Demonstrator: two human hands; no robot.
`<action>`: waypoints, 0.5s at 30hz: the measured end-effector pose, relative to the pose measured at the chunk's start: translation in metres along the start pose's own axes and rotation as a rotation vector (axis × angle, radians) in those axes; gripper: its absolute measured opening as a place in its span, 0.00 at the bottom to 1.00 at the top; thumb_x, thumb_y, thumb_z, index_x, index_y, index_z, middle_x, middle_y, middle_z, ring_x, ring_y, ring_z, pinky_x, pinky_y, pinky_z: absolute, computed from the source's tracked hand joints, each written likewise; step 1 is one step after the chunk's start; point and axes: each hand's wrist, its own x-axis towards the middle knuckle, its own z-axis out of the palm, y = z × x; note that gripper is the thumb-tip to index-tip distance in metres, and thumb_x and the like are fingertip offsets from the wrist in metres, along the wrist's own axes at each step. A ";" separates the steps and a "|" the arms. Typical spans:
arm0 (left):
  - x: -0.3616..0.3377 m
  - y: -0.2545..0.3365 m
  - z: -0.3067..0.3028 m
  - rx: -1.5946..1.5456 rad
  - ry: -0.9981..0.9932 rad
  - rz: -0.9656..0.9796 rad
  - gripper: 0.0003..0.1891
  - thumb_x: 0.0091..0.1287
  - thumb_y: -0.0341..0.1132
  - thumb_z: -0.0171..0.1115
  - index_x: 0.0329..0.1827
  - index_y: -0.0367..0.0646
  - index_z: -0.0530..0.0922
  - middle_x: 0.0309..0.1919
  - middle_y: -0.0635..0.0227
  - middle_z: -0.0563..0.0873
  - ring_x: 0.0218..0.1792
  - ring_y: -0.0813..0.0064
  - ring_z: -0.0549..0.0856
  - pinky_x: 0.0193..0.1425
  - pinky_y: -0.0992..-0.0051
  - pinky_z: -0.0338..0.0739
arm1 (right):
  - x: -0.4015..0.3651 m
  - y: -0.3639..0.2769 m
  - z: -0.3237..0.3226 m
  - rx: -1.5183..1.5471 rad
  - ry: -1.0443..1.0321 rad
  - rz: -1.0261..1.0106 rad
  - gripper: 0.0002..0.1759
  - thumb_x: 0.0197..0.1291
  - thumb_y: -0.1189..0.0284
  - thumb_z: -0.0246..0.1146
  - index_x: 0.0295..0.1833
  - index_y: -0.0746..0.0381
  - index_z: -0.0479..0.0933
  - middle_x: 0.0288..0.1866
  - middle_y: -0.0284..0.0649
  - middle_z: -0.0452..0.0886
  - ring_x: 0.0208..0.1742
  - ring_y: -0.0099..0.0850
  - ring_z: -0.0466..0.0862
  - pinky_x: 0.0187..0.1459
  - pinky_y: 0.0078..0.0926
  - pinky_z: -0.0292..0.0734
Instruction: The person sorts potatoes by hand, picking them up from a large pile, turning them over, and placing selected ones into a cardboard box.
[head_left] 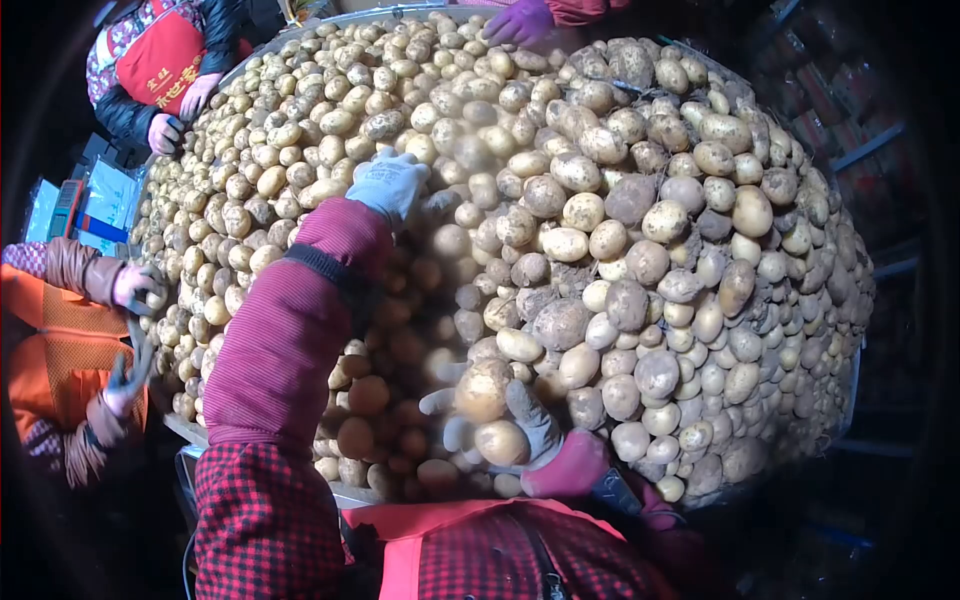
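Observation:
A broad heap of potatoes (565, 243), many dusted with soil, spreads in front of me. My left hand (390, 187), in a pale grey work glove, reaches into the heap's middle. Its fingers curl down over the potatoes, and whatever is under them is hidden. Close to my body, my right hand (537, 428), in a grey glove with a pink cuff, is closed around a larger potato (484, 390) and a smaller potato (502, 443). Both potatoes are held in front of the shadowed part of the heap.
Across the left side, a person in an orange vest (75, 345) has gloved hands at the heap's edge. Another person in a red apron (160, 65) works at the upper left. A purple glove (520, 22) rests at the far edge. Blue-and-white packaging (105, 205) lies left.

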 end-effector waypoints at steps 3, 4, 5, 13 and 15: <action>-0.028 0.009 -0.008 -0.023 0.032 0.058 0.22 0.69 0.56 0.64 0.49 0.47 0.87 0.53 0.59 0.86 0.62 0.53 0.79 0.64 0.52 0.78 | 0.001 0.001 -0.001 -0.016 0.003 -0.015 0.38 0.68 0.38 0.63 0.67 0.59 0.74 0.57 0.44 0.84 0.43 0.36 0.88 0.34 0.32 0.87; -0.041 0.008 0.001 -0.072 0.077 0.111 0.20 0.69 0.54 0.64 0.45 0.45 0.87 0.49 0.58 0.86 0.59 0.51 0.80 0.62 0.52 0.78 | 0.002 0.004 -0.001 -0.015 -0.001 -0.016 0.38 0.68 0.38 0.63 0.67 0.60 0.74 0.57 0.44 0.84 0.43 0.36 0.88 0.35 0.32 0.87; -0.056 0.009 0.005 -0.116 0.122 0.164 0.18 0.69 0.51 0.64 0.42 0.43 0.86 0.45 0.58 0.86 0.56 0.48 0.80 0.60 0.52 0.78 | 0.003 0.006 -0.002 -0.011 -0.004 -0.028 0.38 0.68 0.38 0.63 0.67 0.60 0.74 0.57 0.44 0.84 0.43 0.36 0.89 0.35 0.32 0.88; -0.206 0.031 -0.014 -0.043 0.278 0.063 0.23 0.65 0.46 0.68 0.62 0.51 0.82 0.68 0.52 0.77 0.71 0.48 0.73 0.75 0.47 0.64 | 0.009 0.004 -0.002 -0.035 0.100 0.016 0.39 0.65 0.30 0.58 0.66 0.51 0.74 0.54 0.39 0.84 0.43 0.36 0.86 0.36 0.39 0.86; -0.228 0.033 -0.013 -0.077 0.268 -0.035 0.24 0.67 0.46 0.67 0.66 0.50 0.81 0.70 0.51 0.76 0.71 0.47 0.73 0.76 0.45 0.63 | 0.013 0.006 -0.009 -0.054 0.122 0.033 0.42 0.63 0.27 0.57 0.66 0.48 0.74 0.53 0.37 0.83 0.41 0.37 0.85 0.36 0.41 0.85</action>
